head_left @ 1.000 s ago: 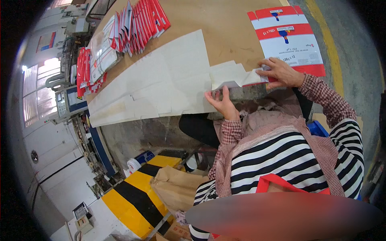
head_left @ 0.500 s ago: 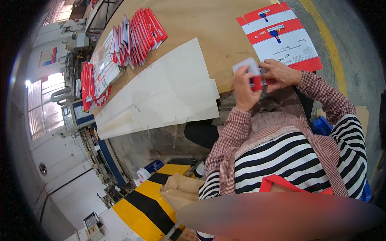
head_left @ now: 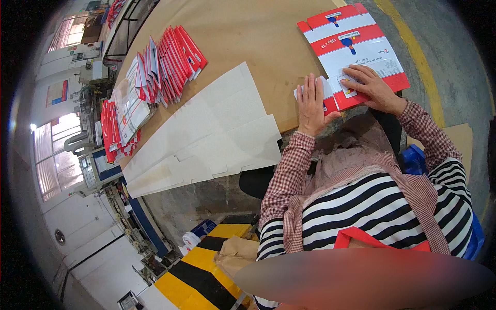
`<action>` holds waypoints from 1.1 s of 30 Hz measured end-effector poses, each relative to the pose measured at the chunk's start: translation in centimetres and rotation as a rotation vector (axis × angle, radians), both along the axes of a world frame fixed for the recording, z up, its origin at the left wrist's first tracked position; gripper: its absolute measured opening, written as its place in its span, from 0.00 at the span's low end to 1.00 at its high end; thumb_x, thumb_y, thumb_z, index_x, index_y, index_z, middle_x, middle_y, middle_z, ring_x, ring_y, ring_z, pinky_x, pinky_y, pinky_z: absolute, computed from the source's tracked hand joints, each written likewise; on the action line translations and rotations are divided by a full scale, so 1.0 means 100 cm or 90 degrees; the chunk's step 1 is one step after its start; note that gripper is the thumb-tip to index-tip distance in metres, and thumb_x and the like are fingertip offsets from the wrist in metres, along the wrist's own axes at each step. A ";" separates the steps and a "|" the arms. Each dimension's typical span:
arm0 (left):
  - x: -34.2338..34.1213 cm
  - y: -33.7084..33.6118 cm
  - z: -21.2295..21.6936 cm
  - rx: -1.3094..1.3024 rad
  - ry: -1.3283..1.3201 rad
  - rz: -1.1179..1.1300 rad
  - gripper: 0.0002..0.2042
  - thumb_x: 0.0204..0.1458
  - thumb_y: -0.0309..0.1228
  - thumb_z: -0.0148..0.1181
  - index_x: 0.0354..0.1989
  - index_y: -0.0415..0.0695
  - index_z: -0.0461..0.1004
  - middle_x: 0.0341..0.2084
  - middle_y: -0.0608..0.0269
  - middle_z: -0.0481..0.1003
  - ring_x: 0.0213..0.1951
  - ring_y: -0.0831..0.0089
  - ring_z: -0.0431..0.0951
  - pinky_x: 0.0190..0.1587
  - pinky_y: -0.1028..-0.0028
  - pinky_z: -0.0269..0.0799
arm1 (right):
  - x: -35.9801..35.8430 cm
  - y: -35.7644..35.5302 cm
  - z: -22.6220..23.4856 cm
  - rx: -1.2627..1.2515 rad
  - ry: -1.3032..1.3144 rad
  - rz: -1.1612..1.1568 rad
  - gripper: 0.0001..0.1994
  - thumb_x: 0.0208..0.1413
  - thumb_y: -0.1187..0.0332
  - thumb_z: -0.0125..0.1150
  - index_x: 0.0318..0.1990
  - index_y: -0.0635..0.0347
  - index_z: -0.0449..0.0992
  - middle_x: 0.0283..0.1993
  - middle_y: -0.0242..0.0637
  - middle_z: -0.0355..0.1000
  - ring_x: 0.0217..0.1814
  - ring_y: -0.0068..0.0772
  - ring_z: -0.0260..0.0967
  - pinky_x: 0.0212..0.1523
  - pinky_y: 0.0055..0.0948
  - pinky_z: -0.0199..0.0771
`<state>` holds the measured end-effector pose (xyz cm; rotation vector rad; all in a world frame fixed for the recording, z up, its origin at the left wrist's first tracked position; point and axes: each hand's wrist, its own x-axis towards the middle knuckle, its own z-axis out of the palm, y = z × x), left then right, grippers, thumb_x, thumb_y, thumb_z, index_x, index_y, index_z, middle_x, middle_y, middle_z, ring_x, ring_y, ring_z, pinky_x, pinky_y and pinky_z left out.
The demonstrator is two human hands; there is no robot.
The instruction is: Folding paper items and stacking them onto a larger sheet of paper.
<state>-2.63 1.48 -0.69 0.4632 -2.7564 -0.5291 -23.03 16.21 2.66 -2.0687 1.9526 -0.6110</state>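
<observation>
In the head view, the box card (head_left: 356, 57) was seen at half past one. Its flap (head_left: 326, 89), held up just before, was pushed down by the flat left hand (head_left: 310, 106), so that end looked folded. The card was touched by the spread right hand (head_left: 376, 92); nothing was gripped. On the brown table (head_left: 227, 41), white sheets (head_left: 206, 132) were laid toward ten o'clock, red packs (head_left: 173, 67) toward eleven. A window (head_left: 57, 157) was seen at nine.

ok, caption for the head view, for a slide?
Left hand and right hand on red-and-white carton, pale sheets to the left.
</observation>
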 end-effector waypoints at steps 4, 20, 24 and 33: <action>-0.005 0.005 0.001 -0.025 -0.068 -0.005 0.53 0.43 0.71 0.38 0.64 0.32 0.48 0.65 0.40 0.46 0.67 0.46 0.43 0.65 0.48 0.37 | 0.006 0.004 0.000 0.037 0.014 -0.009 0.41 0.36 0.63 0.70 0.63 0.44 0.60 0.69 0.37 0.49 0.71 0.43 0.43 0.69 0.45 0.45; -0.040 0.012 -0.015 0.077 0.026 0.268 0.33 0.52 0.26 0.49 0.67 0.45 0.45 0.64 0.35 0.43 0.65 0.37 0.40 0.65 0.46 0.37 | 0.039 -0.004 -0.016 -0.376 -1.219 -0.418 0.27 0.57 0.72 0.56 0.63 0.60 0.55 0.61 0.38 0.60 0.63 0.30 0.58 0.62 0.34 0.58; -0.052 0.032 0.018 0.278 0.328 0.256 0.31 0.54 0.24 0.45 0.68 0.43 0.43 0.66 0.41 0.41 0.67 0.44 0.38 0.67 0.53 0.35 | 0.028 -0.057 -0.074 -0.196 -0.860 -0.294 0.32 0.54 0.73 0.58 0.65 0.61 0.51 0.64 0.35 0.57 0.64 0.30 0.55 0.63 0.32 0.56; 0.144 0.011 0.034 0.019 -0.105 0.446 0.41 0.44 0.54 0.61 0.62 0.41 0.57 0.56 0.50 0.58 0.57 0.51 0.56 0.56 0.52 0.52 | -0.182 -0.307 0.022 0.163 -0.574 -0.021 0.33 0.45 0.80 0.56 0.62 0.55 0.58 0.44 0.40 0.73 0.36 0.26 0.72 0.37 0.27 0.76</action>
